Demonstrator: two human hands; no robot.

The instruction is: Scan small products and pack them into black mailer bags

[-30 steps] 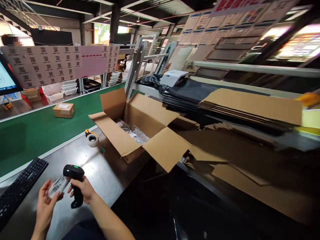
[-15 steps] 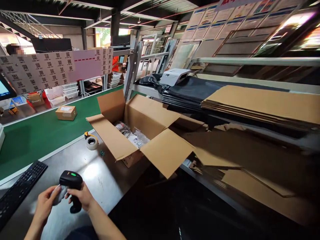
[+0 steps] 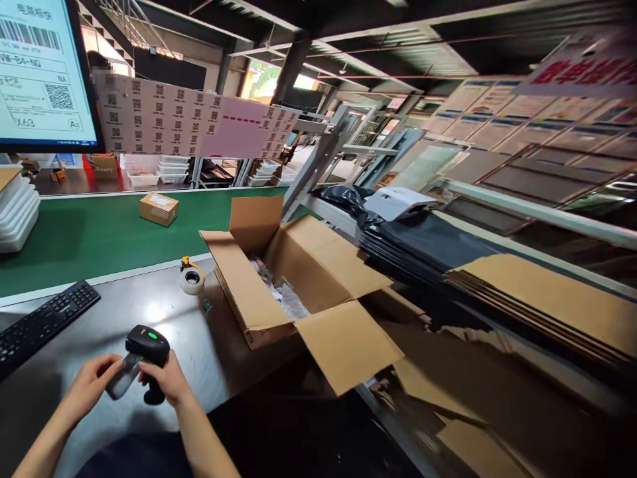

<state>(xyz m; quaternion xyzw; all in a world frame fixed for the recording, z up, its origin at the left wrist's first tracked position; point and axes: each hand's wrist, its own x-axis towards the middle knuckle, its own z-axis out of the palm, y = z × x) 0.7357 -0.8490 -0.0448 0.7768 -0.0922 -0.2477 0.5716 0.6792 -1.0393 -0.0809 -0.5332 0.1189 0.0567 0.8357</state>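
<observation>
My right hand (image 3: 169, 383) is wrapped round the grip of a black handheld scanner (image 3: 148, 346) with a green light on top. My left hand (image 3: 89, 385) pinches a small clear packet (image 3: 122, 376) and holds it right under the scanner's head. Both hands hover low over the grey steel table (image 3: 164, 318) near its front edge. An open cardboard box (image 3: 298, 279) with clear-wrapped items inside stands on the table to the right.
A black keyboard (image 3: 42, 323) lies at the left, a tape roll (image 3: 192, 280) beside the box. Behind runs a green conveyor (image 3: 99, 232) carrying a small carton (image 3: 158, 208). A monitor (image 3: 42, 73) hangs top left. Flat cardboard sheets (image 3: 547, 305) and black bags (image 3: 423, 242) lie at the right.
The view has swung left, bringing the monitor in. My left hand has brought the packet closer, up under the scanner head; my right hand keeps its grip.
</observation>
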